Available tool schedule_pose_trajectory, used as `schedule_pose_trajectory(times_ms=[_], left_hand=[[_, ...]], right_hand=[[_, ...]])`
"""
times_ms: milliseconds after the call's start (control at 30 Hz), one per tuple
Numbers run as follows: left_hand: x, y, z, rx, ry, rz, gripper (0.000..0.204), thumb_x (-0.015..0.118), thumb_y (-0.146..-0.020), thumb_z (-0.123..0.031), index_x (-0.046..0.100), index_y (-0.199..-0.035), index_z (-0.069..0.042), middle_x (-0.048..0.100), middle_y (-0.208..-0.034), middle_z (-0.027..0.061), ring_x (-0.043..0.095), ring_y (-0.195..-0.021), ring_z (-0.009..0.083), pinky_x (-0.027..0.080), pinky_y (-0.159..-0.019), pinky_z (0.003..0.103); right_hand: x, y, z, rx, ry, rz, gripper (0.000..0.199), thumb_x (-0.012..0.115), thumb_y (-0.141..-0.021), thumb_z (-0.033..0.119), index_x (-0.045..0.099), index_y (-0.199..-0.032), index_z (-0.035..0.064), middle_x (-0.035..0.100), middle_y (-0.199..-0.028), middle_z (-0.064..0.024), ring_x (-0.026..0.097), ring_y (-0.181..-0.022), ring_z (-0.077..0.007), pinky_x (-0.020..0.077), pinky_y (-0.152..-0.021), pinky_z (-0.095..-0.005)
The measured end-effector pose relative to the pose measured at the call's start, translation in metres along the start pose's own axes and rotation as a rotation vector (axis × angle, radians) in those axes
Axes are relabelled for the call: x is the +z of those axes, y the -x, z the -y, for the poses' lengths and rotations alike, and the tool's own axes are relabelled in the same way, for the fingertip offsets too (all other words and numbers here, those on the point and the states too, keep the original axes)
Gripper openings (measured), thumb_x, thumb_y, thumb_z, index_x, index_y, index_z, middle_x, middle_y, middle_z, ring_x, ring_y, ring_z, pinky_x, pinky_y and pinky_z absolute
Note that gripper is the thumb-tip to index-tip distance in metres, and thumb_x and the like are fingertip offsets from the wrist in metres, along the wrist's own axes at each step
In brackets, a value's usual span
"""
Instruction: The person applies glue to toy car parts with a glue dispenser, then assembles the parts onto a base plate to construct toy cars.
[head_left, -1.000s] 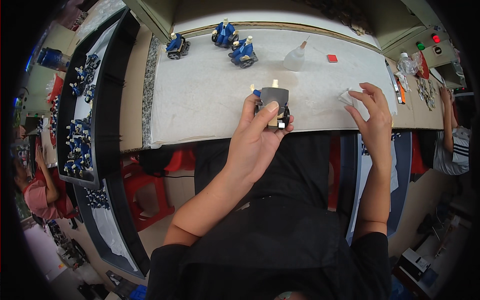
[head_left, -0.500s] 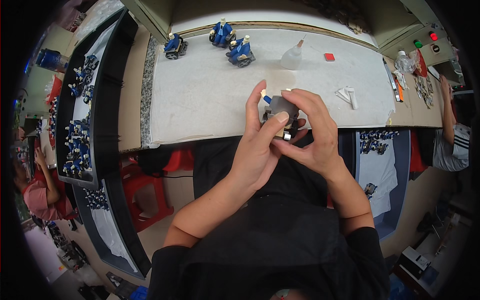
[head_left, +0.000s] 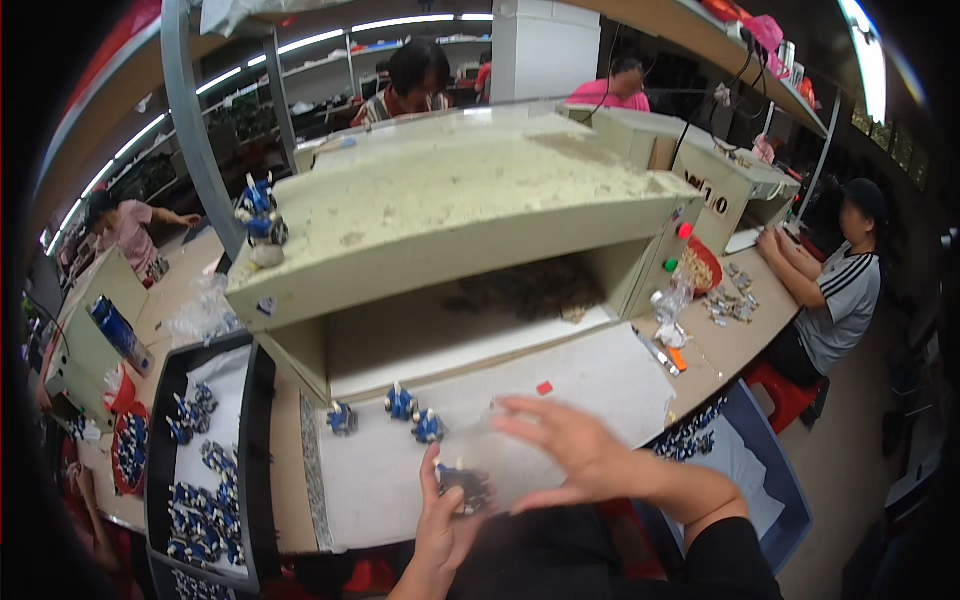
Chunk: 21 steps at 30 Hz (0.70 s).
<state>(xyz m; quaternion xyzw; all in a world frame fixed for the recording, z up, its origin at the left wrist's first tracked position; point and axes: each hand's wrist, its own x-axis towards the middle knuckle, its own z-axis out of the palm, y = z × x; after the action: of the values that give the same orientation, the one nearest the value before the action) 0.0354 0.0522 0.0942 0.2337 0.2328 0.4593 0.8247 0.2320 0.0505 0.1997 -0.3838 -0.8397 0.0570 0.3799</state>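
Note:
My left hand (head_left: 440, 530) grips a small blue-suited wheelchair figure (head_left: 463, 492), its dark chair part facing me and pale bits at the top. Just right of it, my right hand (head_left: 575, 450) is spread with fingers and thumb apart, slightly blurred, over the white work sheet (head_left: 370, 490). A hazy pale shape, hard to make out, lies between its fingers and thumb. Beyond the left hand stand three similar figures: one at the left (head_left: 341, 418), one in the middle (head_left: 401, 403) and one nearer (head_left: 429, 427). A small red square (head_left: 544, 388) lies behind the right hand.
A pale green open-fronted cabinet (head_left: 470, 230) rises behind the sheet, with another figure (head_left: 260, 212) on top. Black tray (head_left: 262, 450) at left and blue-grey bin (head_left: 790, 490) at right hold more figures. A cutter (head_left: 655, 350) lies at right. Several people sit around.
The view has tilted up toward the cabinet and room. My right hand has left the figure and opened to the right; the left hand still holds it.

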Motion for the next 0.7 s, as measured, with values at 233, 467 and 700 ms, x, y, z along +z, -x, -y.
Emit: schedule_pose_trajectory(times_ms=[233,467,700], left_hand=[[-0.022,0.004,-0.029,0.107,0.038,-0.281,0.055,0.059,-0.079,-0.011,0.039,-0.129,-0.024,0.054,-0.092,0.0081,0.053,-0.079,0.0238,0.046,-0.073,0.040],[-0.038,-0.006,-0.043,0.214,-0.006,-0.370,0.064,0.054,-0.083,-0.009,0.024,-0.136,-0.027,0.048,-0.107,0.0043,0.049,-0.095,0.0201,0.042,-0.086,0.044],[-0.042,-0.006,-0.054,0.189,0.042,-0.595,0.066,0.054,-0.082,-0.009,0.023,-0.136,-0.030,0.048,-0.109,0.0068,0.050,-0.095,0.0206,0.044,-0.086,0.045]], right_hand=[[-0.231,-0.228,-0.096,-0.095,0.545,-0.638,0.024,0.063,-0.079,0.025,0.063,-0.091,0.0038,0.064,-0.088,-0.0096,0.060,-0.083,-0.0218,0.0463,-0.073,-0.0317],[-0.387,-0.395,-0.181,0.478,0.934,-0.858,0.089,0.062,-0.063,0.064,0.045,-0.120,-0.0016,0.055,-0.113,-0.0205,0.051,-0.109,-0.0321,0.0390,-0.092,-0.0382],[-0.385,-0.437,-0.178,0.716,0.858,-0.341,0.056,0.065,-0.069,0.047,0.063,-0.105,0.0044,0.057,-0.116,-0.0119,0.054,-0.104,-0.0301,0.0411,-0.088,-0.0379]])
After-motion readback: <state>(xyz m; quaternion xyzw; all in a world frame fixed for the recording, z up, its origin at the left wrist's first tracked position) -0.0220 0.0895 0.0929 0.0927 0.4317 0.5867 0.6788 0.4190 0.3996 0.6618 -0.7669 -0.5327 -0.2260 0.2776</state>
